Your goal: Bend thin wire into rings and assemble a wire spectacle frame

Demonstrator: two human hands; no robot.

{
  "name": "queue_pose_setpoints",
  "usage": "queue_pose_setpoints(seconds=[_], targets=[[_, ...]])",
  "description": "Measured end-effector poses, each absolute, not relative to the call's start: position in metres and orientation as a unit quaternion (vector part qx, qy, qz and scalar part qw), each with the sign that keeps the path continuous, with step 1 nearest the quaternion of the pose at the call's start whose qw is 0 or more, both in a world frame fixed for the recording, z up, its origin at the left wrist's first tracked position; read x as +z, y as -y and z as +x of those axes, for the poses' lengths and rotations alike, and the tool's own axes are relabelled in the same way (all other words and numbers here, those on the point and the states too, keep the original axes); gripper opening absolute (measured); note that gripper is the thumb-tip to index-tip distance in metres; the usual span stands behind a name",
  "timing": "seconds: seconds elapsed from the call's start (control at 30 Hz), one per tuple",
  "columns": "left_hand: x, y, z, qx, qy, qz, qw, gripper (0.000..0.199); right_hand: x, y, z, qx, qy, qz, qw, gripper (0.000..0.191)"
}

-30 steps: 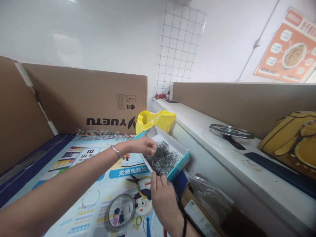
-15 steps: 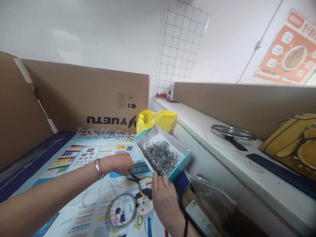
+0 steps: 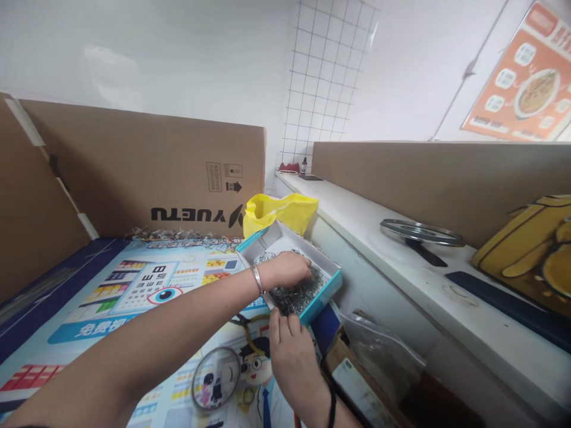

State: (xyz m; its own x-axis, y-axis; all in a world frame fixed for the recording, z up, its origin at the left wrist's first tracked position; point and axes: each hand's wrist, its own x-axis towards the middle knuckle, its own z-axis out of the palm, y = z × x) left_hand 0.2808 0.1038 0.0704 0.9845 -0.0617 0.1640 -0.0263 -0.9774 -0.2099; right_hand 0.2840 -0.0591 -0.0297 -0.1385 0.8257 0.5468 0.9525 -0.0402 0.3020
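My left hand (image 3: 289,268) reaches into a white cardboard box (image 3: 329,297) with turquoise sides, its fingers curled down among a tangled heap of thin silvery wire pieces (image 3: 316,288). What those fingertips pinch, if anything, is hidden. At the near corner of the tilted box, my right hand (image 3: 292,351) has its fingers bent over the rim and grips it. Below the left wrist lie yellow-handled pliers (image 3: 263,319), partly covered by the hands. A round clear dish (image 3: 216,379) with a dark rim rests on the printed mat (image 3: 107,321), near the right hand.
Behind the box sits a yellow bag (image 3: 285,211). Cardboard panels (image 3: 178,166) wall the back and left, with metal scraps (image 3: 178,236) along their foot. To the right are a white ledge (image 3: 357,223) holding a glass lid (image 3: 422,232), and a clear plastic bag (image 3: 379,342) below.
My left hand has moved right, from above the mat beside the box to inside it, over the wire heap. The right hand stays on the rim.
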Motion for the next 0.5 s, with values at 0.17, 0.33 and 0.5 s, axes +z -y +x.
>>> queue_pose_setpoints(seconds=[0.17, 0.33, 0.5], targets=[[0.0706, -0.1072, 0.2806, -0.085, -0.041, -0.989, 0.114, 0.013, -0.0298, 0.0601, 0.2836, -0.316, 0.686, -0.648, 0.098, 0.052], [0.0713, -0.1062, 0.2799, -0.081, -0.052, -0.988, 0.122, 0.011, -0.0303, 0.0592, 0.2836, -0.317, 0.687, -0.645, 0.106, 0.052], [0.0719, -0.1088, 0.2787, -0.070, -0.061, -0.988, 0.121, 0.011, -0.0315, 0.0588, 0.2838, -0.322, 0.684, -0.646, 0.110, 0.052]])
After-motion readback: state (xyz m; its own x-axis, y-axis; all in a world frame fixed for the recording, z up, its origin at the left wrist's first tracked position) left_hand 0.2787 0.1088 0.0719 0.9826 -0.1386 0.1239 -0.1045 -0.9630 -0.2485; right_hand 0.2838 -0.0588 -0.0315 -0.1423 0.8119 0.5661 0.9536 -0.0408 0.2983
